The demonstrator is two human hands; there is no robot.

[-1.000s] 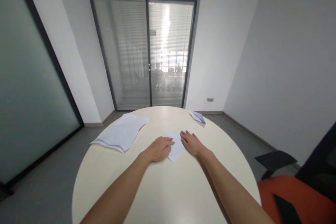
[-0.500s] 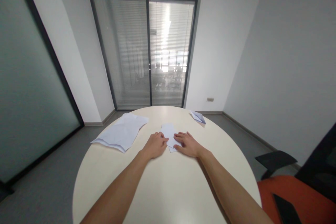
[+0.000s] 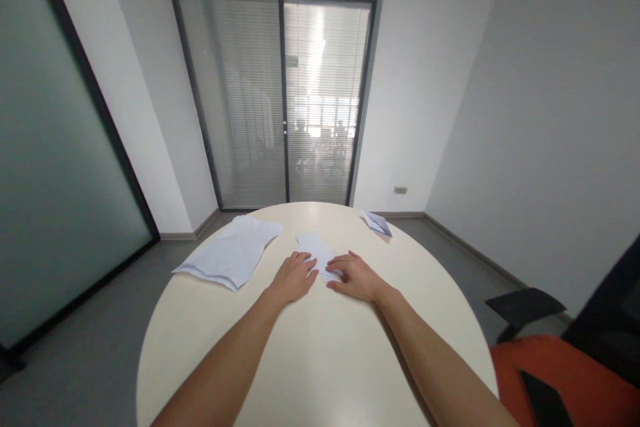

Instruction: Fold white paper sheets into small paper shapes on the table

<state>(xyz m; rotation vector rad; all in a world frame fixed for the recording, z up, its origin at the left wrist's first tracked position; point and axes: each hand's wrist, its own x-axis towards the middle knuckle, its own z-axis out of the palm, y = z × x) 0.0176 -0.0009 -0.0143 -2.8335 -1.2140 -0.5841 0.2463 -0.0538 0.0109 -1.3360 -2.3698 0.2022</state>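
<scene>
A small folded sheet of white paper [image 3: 314, 247] lies on the round table between my hands, turned at an angle, with its far end pointing away to the left. My left hand [image 3: 294, 277] rests over its left edge, fingers lying on the paper and thumb apart. From the right, my right hand [image 3: 356, 276] lies on its near right part, fingers stretched out and thumb spread. Both hands are open and touch the paper without gripping it. The fingers hide parts of its left and right edges.
A stack of larger white sheets [image 3: 235, 250] lies on the left of the cream round table [image 3: 310, 360]. At the far right edge sits a folded paper piece [image 3: 376, 223]. An orange chair [image 3: 590, 380] with black armrests stands at the right.
The small paper has turned, its far end swinging to the left. My left hand has opened from a more curled hold, and my right hand has shifted slightly left.
</scene>
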